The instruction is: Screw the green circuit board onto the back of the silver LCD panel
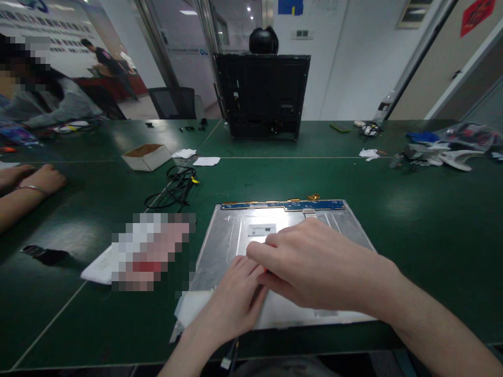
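Note:
In front of me on the green table lies a flat silver LCD panel point(214, 246), back side up, with a blue circuit board strip point(259, 206) along its far edge. A white label point(259, 230) sits on its metal back. My right hand point(314, 262) is over the middle of the panel with fingers curled closed; a sliver of red shows under them, too small to name. Just left of it, my left hand point(236, 293) rests on the panel, fingers stretched forward and tips close to the right hand. Its thumb side is partly hidden. A white sheet point(194, 306) lies at the panel's near left corner.
A black display unit point(265, 97) stands at the back. Left of the panel are a coiled black cable point(176, 186), an open white box point(146, 157) and a blurred-out packet point(98, 267). Another person's hands point(41, 180) rest at far left. Plastic scraps point(436, 152) lie at right.

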Tool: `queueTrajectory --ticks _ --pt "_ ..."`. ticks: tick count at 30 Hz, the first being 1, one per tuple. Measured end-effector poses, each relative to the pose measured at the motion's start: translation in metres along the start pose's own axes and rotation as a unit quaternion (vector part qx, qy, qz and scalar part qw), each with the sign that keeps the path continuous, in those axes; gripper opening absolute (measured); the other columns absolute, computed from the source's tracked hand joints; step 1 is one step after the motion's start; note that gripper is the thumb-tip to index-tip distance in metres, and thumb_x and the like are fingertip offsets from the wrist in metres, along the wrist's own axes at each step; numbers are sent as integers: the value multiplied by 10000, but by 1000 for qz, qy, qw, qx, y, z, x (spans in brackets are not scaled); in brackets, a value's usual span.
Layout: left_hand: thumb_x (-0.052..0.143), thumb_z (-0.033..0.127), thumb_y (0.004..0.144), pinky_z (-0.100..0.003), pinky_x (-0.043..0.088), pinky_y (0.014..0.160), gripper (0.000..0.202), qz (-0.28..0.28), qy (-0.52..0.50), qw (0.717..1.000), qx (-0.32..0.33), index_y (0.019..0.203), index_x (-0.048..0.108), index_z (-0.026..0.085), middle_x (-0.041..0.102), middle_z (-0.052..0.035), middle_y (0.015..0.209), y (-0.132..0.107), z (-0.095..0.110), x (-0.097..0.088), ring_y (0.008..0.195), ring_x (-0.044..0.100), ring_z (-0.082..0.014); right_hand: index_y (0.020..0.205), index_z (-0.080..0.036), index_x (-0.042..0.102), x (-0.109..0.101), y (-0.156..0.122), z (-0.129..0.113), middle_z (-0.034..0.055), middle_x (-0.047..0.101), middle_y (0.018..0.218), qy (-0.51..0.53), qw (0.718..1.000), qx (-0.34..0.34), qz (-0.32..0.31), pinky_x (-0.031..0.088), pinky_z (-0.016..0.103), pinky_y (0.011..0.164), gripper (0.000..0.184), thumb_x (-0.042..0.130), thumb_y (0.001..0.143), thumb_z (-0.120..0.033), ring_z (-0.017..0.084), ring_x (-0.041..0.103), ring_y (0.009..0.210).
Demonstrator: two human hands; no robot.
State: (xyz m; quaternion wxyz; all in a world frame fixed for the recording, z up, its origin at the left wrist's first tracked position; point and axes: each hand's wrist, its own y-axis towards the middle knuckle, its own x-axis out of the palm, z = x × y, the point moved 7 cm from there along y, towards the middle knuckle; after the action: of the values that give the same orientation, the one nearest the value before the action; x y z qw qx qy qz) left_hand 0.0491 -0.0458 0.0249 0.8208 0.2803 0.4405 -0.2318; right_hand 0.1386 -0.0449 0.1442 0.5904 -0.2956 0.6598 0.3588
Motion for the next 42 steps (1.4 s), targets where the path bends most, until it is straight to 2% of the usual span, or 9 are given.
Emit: queueTrajectory --ticks 4,7,12,15,18,22,27,37,42 --pt "451 100 810 -383 488 778 177 15 7 1000 4 707 538 215 581 -48 750 2 1 -4 856 577 -250 894 -185 498 0 1 0 9 639 707 -8 1000 4 13 176 299 482 69 523 910 -247 138 530 546" --pt "444 89 799 -382 490 782 168 21 0 1000 7 792 560 210 610 -57 847 2 2 -6 863 581 -246 890 -182 500 0 2 1 6 628 693 3 1000 8 14 178 294 480 79 516 909 -257 136 517 538" --pt "439 57 792 -377 492 790 275 11 -27 1000 13 984 575 199 646 -77 984 0 0 -2 910 600 -249 908 -172 508 0 1 1 28 650 837 38 999 7 -8 236 285 488 105 589 843 -191 144 549 646" --pt "444 65 800 -379 492 787 229 8 -18 1000 10 927 574 205 647 -76 974 -3 -4 1 897 602 -250 928 -175 501 0 1 -1 20 648 820 33 999 0 -3 230 290 484 84 558 867 -172 141 546 631" --pt "442 79 810 -381 490 779 176 5 -4 1000 9 823 554 213 631 -62 864 -5 -6 2 868 595 -252 939 -177 500 0 3 -2 22 650 803 14 1000 2 18 214 293 480 61 538 893 -189 144 552 620" --pt "424 85 825 -380 483 780 175 10 11 1000 8 773 529 214 594 -49 788 -4 -5 1 840 585 -247 916 -179 504 2 4 0 14 644 741 -21 999 8 38 180 296 479 56 540 901 -219 142 544 570" --pt "425 95 826 -371 473 765 159 19 16 1000 17 816 539 206 603 -62 866 -1 0 -4 840 574 -244 907 -180 506 2 2 1 11 642 719 -30 999 1 35 168 290 489 73 532 911 -248 139 532 555" --pt "434 112 826 -375 462 786 159 10 16 1000 9 730 514 210 587 -52 796 -2 -4 -2 828 578 -249 875 -186 498 1 3 0 7 628 716 -25 999 -3 36 167 295 482 70 545 892 -235 144 524 556" --pt "430 86 810 -379 469 801 172 9 -11 1000 11 851 554 197 637 -80 965 0 -4 -1 904 593 -256 900 -186 507 0 2 -3 16 639 793 -7 999 -5 31 183 304 480 62 554 872 -216 150 535 601"
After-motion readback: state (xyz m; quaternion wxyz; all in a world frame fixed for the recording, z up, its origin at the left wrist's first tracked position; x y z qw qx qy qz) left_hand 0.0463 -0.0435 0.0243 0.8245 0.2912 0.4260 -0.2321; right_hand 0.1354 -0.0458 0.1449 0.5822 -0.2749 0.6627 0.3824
